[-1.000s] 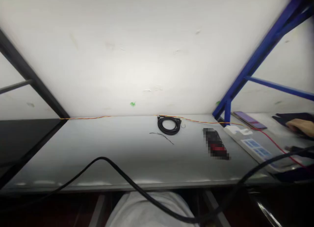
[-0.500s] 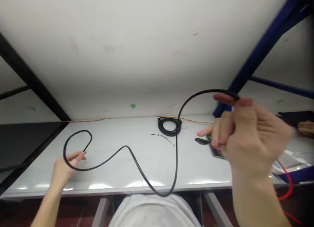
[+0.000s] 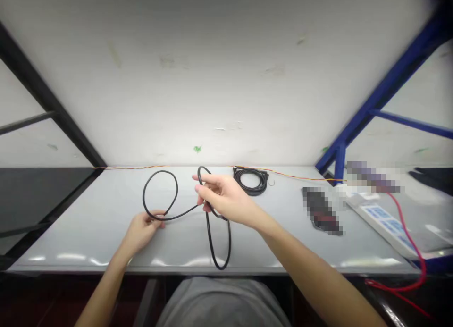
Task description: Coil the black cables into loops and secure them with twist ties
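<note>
The person's left hand (image 3: pixel 143 231) pinches a thin black cable (image 3: pixel 180 214) looped over a pale grey table (image 3: pixel 88 237); the right hand (image 3: pixel 222 197) grips it further along, near a coiled black cable (image 3: pixel 250 181).

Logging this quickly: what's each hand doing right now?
Left hand: closed, holding the black cable.
Right hand: closed, holding the black cable too.

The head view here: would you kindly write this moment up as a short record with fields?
Left hand: pinches the black cable at the base of a loop.
Right hand: grips the same cable further along, with a second loop hanging below it.
Nearest things: a coiled black cable beyond the right hand, on the pale table.
Also there: a white power strip, a red wire, a twisted orange-and-yellow wire along the wall.
</note>
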{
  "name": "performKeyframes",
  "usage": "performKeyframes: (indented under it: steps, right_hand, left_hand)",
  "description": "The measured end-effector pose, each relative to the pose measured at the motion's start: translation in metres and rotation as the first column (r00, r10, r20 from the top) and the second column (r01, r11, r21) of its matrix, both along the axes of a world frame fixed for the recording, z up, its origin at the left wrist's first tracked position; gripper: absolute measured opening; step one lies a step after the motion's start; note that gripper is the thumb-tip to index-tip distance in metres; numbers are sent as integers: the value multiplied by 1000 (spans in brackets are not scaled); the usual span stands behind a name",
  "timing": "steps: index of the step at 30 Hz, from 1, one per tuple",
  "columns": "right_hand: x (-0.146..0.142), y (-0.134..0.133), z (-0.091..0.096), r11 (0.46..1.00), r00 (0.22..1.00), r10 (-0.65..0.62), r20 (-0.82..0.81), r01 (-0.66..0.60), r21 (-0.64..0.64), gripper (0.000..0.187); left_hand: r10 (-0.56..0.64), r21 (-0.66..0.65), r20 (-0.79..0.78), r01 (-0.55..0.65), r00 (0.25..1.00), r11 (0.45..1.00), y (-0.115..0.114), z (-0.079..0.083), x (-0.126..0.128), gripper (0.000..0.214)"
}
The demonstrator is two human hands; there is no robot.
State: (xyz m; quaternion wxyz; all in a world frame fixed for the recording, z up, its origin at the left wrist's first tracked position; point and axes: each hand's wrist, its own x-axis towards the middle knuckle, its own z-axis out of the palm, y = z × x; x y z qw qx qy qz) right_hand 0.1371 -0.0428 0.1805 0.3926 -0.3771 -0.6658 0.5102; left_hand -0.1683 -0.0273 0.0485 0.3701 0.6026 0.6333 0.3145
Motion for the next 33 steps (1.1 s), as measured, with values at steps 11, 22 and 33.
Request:
performKeyframes:
  steps: [11, 22, 33]
  right_hand:
    - [-44, 45, -57, 996, 997, -60, 47, 63, -68, 22]
    - [-116, 77, -63, 866, 748, -141, 648, -224, 447, 34]
    - [-135, 95, -90, 515, 614, -53, 787, -659, 549, 20]
  left_hand:
    - [-39, -271, 115, 69, 993, 960, -18, 27, -4, 52]
    - [82, -245, 6, -78, 997, 966, -41, 18, -48, 81]
    - [212, -124, 29, -207, 977, 970, -61, 10, -70, 83]
